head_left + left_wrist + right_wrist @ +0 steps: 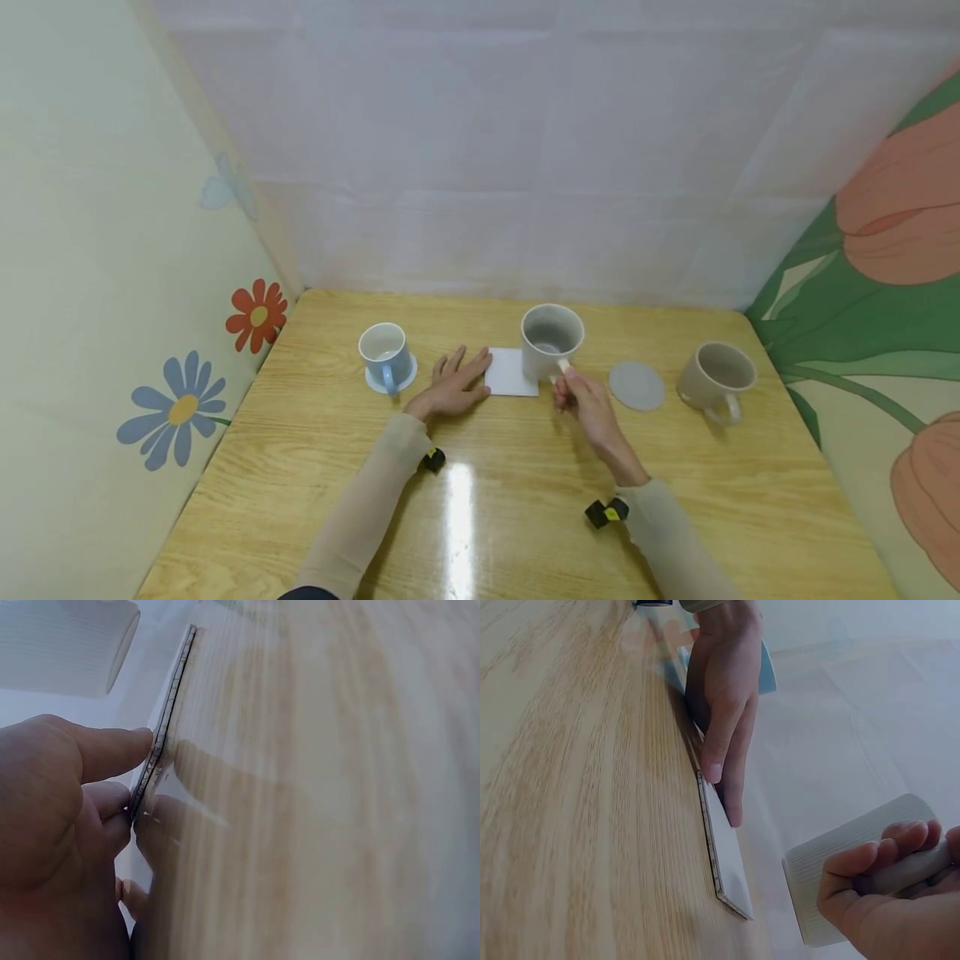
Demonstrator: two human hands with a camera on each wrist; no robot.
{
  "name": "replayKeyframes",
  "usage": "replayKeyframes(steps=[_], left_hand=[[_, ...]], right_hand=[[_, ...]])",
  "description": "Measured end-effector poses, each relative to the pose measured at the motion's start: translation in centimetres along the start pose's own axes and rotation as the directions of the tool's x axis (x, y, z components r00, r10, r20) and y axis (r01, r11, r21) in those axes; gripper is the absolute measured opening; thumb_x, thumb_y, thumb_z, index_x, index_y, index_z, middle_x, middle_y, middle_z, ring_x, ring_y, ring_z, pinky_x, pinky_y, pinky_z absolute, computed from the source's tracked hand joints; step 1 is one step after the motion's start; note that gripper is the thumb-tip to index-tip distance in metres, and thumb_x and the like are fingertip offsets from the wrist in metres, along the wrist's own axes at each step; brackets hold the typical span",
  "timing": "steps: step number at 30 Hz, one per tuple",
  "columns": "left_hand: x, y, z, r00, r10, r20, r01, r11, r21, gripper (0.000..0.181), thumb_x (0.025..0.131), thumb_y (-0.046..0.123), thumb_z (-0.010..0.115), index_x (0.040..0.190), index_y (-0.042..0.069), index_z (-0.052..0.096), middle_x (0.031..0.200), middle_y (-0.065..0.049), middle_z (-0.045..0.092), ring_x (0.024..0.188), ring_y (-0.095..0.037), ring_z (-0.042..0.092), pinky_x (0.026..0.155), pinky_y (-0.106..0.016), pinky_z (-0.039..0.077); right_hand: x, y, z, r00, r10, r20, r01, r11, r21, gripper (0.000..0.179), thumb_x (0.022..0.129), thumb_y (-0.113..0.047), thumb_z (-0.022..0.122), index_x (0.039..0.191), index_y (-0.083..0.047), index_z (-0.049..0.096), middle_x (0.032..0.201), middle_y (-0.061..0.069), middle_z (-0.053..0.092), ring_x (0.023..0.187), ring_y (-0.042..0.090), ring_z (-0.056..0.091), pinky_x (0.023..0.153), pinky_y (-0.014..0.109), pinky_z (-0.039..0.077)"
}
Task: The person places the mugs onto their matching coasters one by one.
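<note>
A white mug (550, 346) hangs over the right part of a white square coaster (508, 372). My right hand (588, 404) grips this mug by its handle, fingers curled round it. In the right wrist view a gap shows between the ribbed mug (855, 862) and the coaster (729, 859). At the coaster's left side, my left hand (453, 390) lies low with its fingers stretched out. The left thumb (120, 752) touches the coaster's edge in the left wrist view.
A blue mug (395, 367) stands on a pale round coaster (373, 383) at the left. Right of my right hand lies a grey round coaster (637, 386), with a beige mug (701, 385) beyond it. A white cloth (510, 167) hangs behind the wooden table (525, 525).
</note>
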State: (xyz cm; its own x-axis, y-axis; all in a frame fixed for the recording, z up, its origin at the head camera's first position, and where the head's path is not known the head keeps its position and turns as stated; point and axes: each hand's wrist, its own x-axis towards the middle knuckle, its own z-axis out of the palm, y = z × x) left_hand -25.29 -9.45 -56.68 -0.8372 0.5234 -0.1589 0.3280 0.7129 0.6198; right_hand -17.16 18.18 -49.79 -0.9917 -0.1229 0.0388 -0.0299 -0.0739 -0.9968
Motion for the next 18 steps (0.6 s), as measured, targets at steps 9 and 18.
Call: replayKeyframes(steps=[9,18], left_hand=[[-0.9,1.2,-0.7,1.000,0.006,0.008,-0.006,0.999,0.034,0.069,0.112,0.037,0.047,0.173,0.018,0.018,0.181,0.001,0.007,0.167,-0.038,-0.011,0.131,-0.061,-0.014],[-1.0,1.3,-0.9,1.000,0.002,0.022,-0.003,0.999,0.041,0.069,0.113,0.039,0.046,0.173,0.022,0.016,0.180,0.005,0.005,0.166,-0.034,-0.013,0.132,-0.058,-0.015]], right_hand=[[0.1,0.1,0.3,1.000,-0.003,0.007,0.003,1.000,-0.012,0.042,0.118,-0.018,0.034,0.088,0.003,0.054,0.082,0.005,0.054,0.073,0.012,0.053,0.067,0.025,0.053],[0.2,0.1,0.5,0.999,-0.013,0.033,0.013,1.000,-0.016,0.043,0.118,-0.020,0.034,0.088,0.004,0.054,0.083,0.006,0.055,0.074,0.012,0.054,0.068,0.025,0.054]])
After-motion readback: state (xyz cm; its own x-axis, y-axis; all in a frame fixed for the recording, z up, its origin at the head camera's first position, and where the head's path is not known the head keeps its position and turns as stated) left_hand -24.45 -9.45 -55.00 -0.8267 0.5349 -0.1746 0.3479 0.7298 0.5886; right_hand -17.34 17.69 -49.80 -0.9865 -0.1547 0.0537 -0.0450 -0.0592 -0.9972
